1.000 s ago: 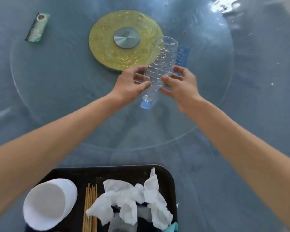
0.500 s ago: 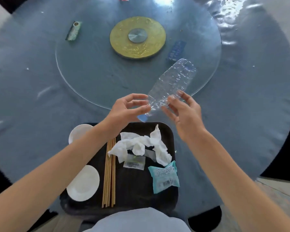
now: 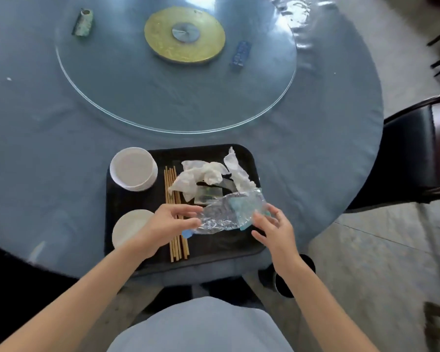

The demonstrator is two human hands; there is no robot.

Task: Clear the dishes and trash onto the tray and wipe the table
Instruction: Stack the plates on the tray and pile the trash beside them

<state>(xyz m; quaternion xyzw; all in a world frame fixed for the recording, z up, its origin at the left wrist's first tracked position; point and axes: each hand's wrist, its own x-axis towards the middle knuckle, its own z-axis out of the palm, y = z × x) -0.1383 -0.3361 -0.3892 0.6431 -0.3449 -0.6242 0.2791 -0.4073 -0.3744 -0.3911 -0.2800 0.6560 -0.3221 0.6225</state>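
Head view: black tray point(image 3: 252, 246) holds bowls point(image 3: 133, 168), chopsticks point(image 3: 174, 240), tissues point(image 3: 206, 174); left hand point(image 3: 167, 226) fingers grasp crushed bottle point(image 3: 224, 214), right hand point(image 3: 274, 231) fingers released; wrappers point(image 3: 83, 22) on far tabletop point(image 3: 48, 138).

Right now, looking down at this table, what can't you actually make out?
- Head view, teal packet: mostly hidden behind the crushed plastic bottle.
- Small green object and blue packet on the glass turntable: too small and blurred to read.
- Left hand and right hand at the bottle: whether the fingers grip it is unclear.
- Chair: cut off by the right edge.
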